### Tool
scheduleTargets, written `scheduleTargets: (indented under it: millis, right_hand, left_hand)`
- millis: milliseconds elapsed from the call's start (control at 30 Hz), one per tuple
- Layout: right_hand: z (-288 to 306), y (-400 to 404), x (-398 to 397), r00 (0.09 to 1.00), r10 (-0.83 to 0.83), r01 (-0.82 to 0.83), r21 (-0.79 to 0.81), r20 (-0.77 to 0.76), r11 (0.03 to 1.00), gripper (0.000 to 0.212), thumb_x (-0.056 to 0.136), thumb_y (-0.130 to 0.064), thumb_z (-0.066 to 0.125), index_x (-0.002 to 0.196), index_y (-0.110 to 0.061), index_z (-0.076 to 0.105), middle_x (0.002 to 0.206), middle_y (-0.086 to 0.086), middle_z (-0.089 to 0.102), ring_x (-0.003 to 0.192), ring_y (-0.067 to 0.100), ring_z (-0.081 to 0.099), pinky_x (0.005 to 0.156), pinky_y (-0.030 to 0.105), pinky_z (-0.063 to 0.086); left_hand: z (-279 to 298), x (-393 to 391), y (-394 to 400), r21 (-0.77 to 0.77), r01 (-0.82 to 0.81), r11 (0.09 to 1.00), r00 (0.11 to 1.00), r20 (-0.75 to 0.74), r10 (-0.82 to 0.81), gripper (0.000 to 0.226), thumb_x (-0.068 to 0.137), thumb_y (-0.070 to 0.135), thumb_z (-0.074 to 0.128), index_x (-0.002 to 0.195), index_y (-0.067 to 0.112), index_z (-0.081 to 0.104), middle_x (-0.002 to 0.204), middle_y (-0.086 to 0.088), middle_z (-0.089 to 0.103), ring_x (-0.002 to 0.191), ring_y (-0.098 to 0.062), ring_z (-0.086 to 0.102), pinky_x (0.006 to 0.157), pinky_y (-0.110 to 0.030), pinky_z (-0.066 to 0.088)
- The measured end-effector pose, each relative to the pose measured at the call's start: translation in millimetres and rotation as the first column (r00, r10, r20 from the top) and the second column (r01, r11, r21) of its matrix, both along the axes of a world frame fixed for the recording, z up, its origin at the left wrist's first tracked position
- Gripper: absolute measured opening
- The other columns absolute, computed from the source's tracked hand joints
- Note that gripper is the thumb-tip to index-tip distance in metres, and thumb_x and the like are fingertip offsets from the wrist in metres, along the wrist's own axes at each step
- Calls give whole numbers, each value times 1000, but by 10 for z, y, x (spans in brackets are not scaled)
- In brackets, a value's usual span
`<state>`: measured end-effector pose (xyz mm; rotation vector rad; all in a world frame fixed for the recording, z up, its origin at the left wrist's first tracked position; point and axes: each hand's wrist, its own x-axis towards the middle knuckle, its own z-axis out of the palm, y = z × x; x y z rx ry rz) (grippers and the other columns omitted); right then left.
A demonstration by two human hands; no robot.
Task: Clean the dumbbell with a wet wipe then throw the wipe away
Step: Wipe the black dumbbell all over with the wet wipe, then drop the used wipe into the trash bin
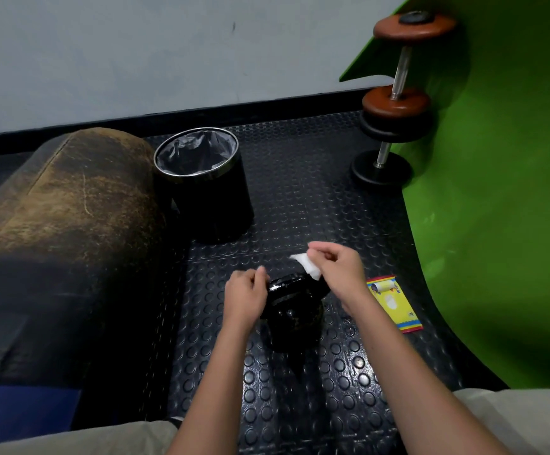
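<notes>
A: We start at the dumbbell (295, 310). It stands on end on the studded floor mat (299, 198), near the middle of the mat's near half, its long axis running roughly straight up toward us, so we see mostly its glossy black top plate.

B: And our hands?

A: Our left hand (245, 298) sits against the plate's left rim, fingers curled onto it, steadying. Our right hand (336, 272) is over the plate's far right rim, thumb and fingertips pinched together on the wet wipe (308, 266), which touches the rim there.

B: So the coming stroke turns on what?

A: We judge the uncleaned surface lies below and toward us from the wipe; the right hand is nearer.

B: And disposal?

A: The lined bin (201, 178) stands toward the mat's far left; the wipe packet (393, 302) lies just right of the dumbbell.
</notes>
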<state>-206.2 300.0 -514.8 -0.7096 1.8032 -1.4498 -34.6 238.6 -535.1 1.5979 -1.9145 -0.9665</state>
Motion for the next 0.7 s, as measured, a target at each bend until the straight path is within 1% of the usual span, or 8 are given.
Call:
scheduleTargets:
  millis: [100, 200, 267, 367, 467, 567, 633, 700]
  right_hand:
    - [182, -62, 113, 999, 43, -45, -140, -23, 989, 21, 84, -19, 77, 104, -22, 76, 77, -10, 63, 69, 1, 56, 69, 14, 49]
    - [343, -67, 168, 992, 110, -121, -218, -63, 968, 23, 77, -16, 82, 99, -23, 76, 76, -7, 65, 68, 4, 54, 69, 18, 51]
    - [397, -67, 176, 987, 123, -144, -225, -104, 964, 23, 73, -16, 86, 93, -25, 77, 76, -6, 67, 66, 3, 53, 65, 17, 49]
    - [408, -59, 154, 979, 163, -188, -227, -124, 956, 29, 69, -17, 88, 93, -25, 75, 77, -2, 69, 63, 5, 51, 64, 17, 48]
    - [411, -39, 173, 989, 145, -143, -251, -11, 957, 34, 76, -23, 85, 106, -23, 70, 77, 2, 67, 67, 8, 54, 67, 20, 49]
    - [401, -92, 173, 968, 40, -6, -138, 247, 990, 43, 82, -51, 69, 114, -22, 66, 94, 0, 66, 86, 13, 58, 77, 29, 49]
    - [413, -123, 105, 912, 93, -93, -20, 400, 996, 67, 75, -71, 59, 120, -22, 66, 114, 3, 66, 101, 17, 59, 83, 32, 49]
    - [461, -124, 29, 862, 219, -237, -18, 456, 971, 73, 79, -76, 52, 120, -19, 69, 119, 6, 70, 105, 18, 61, 91, 35, 48]
  left_hand:
    - [332, -140, 26, 46, -2, 999, 996, -84, 6, 64, 105, 51, 28, 85, 19, 80, 83, 11, 70, 84, -3, 60, 81, -30, 41]
    - [559, -225, -59, 349, 32, 936, 942, -325, 89, 68, 100, 62, 26, 96, 19, 78, 94, 5, 74, 89, -9, 66, 85, -31, 47]
    - [654, -218, -95, 398, 107, 911, 878, -467, 101, 54, 99, 57, 41, 94, 17, 76, 85, 4, 73, 76, -9, 63, 74, -28, 48]
    - [696, -219, -105, 319, 126, 939, 809, -581, 89, 28, 102, 31, 51, 94, 12, 70, 76, 4, 72, 64, -5, 61, 60, -19, 46]
    - [754, -252, -92, 276, 177, 945, 752, -657, 51, 25, 105, 24, 47, 107, 7, 65, 84, 0, 73, 68, -5, 65, 60, -17, 49]
    - [853, -253, -98, 213, 228, 950, 751, -659, -32, 22, 105, 26, 47, 105, 11, 64, 82, 4, 70, 66, -2, 63, 59, -16, 47]
    - [927, -242, -127, 215, 285, 934, 743, -666, -73, 22, 104, 28, 51, 105, 13, 65, 86, -1, 69, 71, -9, 62, 62, -21, 47]
    - [983, -232, -177, 218, 338, 916, 730, -675, -109, 22, 102, 31, 54, 105, 13, 67, 93, -9, 68, 82, -23, 60, 71, -32, 47]
